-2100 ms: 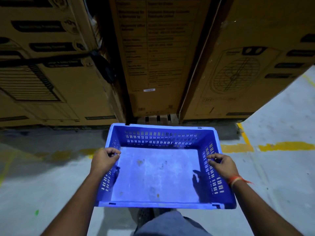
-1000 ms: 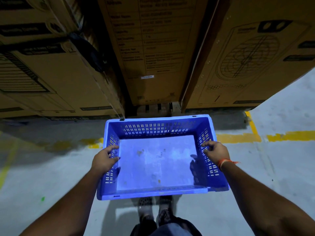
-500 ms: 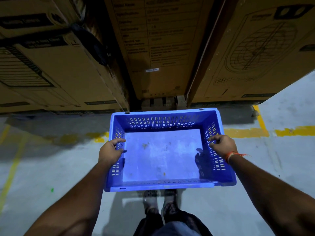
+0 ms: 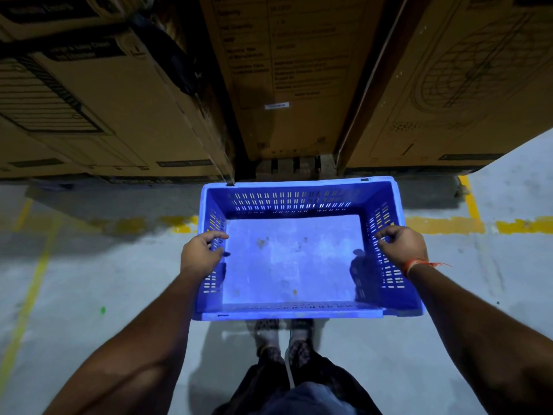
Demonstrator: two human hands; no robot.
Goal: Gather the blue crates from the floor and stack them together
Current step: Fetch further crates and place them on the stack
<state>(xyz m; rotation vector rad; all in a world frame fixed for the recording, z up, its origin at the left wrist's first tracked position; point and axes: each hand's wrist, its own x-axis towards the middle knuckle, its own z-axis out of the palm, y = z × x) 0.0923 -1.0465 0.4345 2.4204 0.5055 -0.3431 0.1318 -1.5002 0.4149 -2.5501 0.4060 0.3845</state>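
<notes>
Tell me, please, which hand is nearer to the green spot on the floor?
Left. The left hand grips the blue crate's left wall, on the side of the green spot; the right hand grips the opposite wall, across the crate.

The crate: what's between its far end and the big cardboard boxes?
In the head view, only a thin strip of shadowed floor shows between the crate and the boxes, with a wooden pallet under the middle box.
</notes>
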